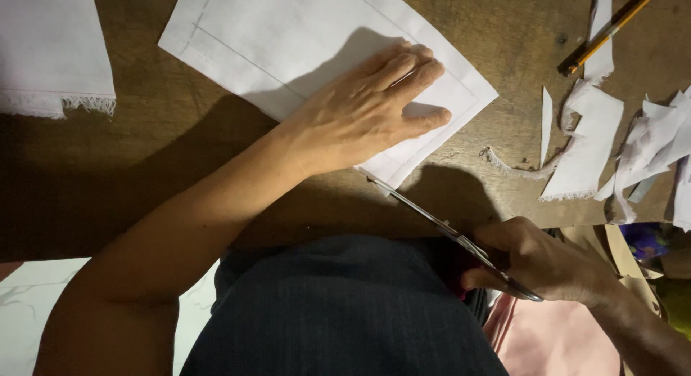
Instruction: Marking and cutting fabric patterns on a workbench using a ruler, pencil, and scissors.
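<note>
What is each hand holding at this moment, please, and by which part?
The right hand holds scissors by the handles. The left hand grips nothing; it lies flat on the white fabric.

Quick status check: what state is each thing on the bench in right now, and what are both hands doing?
White fabric piece: flat on the table, pencil lines marked, pinned by the left hand.
Left hand: palm down, fingers spread on the fabric.
Right hand: closed on the scissors' handles.
Scissors: tips at the fabric's near corner; blades look nearly closed.
Pencil: lying loose, unheld.
Fabric scraps: cut off, scattered, frayed edges.
Second fabric piece: flat, frayed edge.
</note>
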